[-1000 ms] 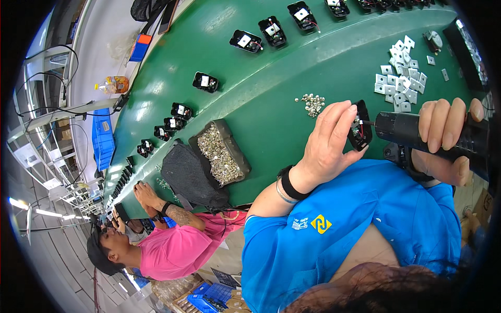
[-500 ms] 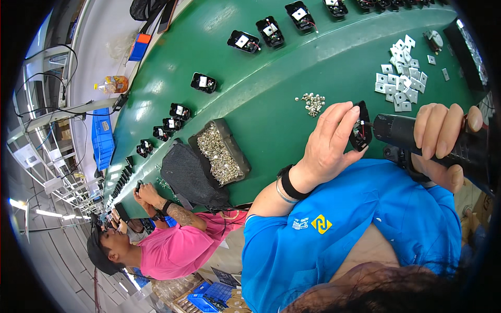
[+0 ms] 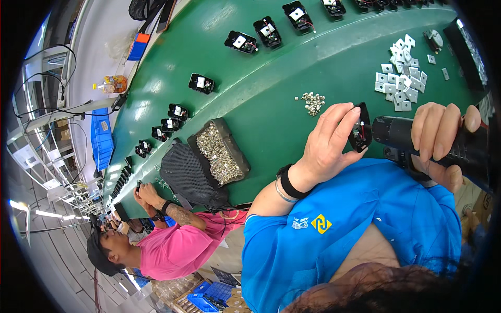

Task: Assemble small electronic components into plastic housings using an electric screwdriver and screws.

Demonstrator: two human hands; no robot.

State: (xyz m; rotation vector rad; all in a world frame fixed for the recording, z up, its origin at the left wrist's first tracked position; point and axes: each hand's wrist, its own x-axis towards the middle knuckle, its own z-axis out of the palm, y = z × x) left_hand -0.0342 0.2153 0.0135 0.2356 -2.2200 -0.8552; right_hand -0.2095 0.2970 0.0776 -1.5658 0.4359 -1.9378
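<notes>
My left hand grips a small black plastic housing with red wires showing inside, held above the green table. My right hand is wrapped around a black electric screwdriver whose tip points left into that housing. A little pile of silver screws lies on the table just beyond my left fingers. Several square silver plates are scattered farther right.
A black tray full of screws and a black mesh bag sit at the near table edge. More black housings lie spread along the table. A person in a pink shirt works at the left. A blue crate stands behind.
The view has shifted slightly; my hands, the housing and the screwdriver stay together in the same pose. The person in pink keeps working with both hands.
</notes>
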